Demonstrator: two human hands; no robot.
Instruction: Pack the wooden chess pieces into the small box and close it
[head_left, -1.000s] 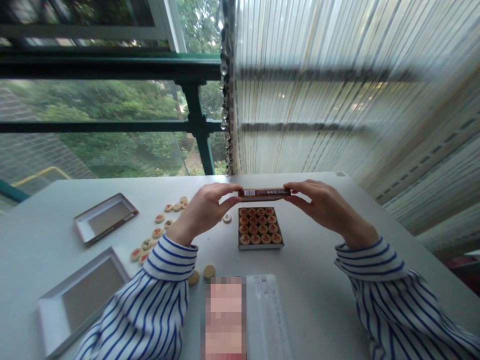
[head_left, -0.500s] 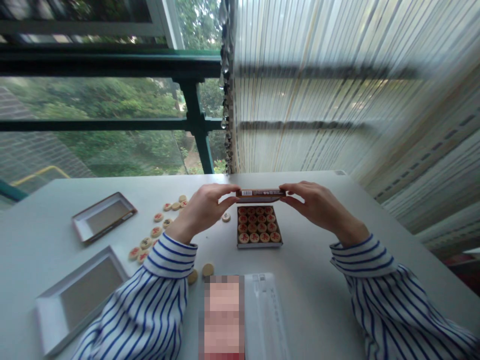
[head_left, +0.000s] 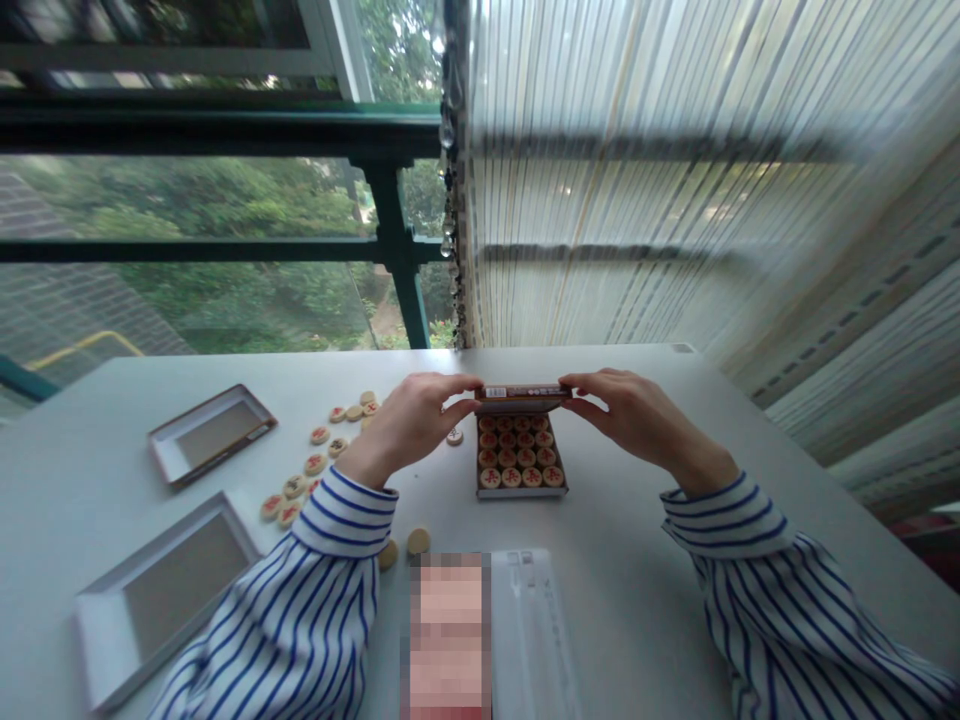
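Between my two hands is a brown box lid (head_left: 525, 393) with a barcode on its side, tilted over the far end of a shallow box (head_left: 522, 493). My left hand (head_left: 420, 415) pinches the lid's left end between thumb and fingers. At the right end, my right hand (head_left: 626, 415) grips it the same way. Rows of round wooden Chinese chess pieces (head_left: 517, 456) with red characters fill the box. The lid hides part of the farthest row.
Loose chess pieces (head_left: 315, 464) lie left of my left forearm, partly covered by it. An open brown-edged tray (head_left: 262, 430) and a larger white tray (head_left: 94, 640) sit at the left. Near the table's front lies a pale flat package (head_left: 529, 630), beside a blurred-out patch.
The lid has come down slightly and nearer to the box, now overlapping its far edge. Both hands have moved down with it, still gripping its ends.
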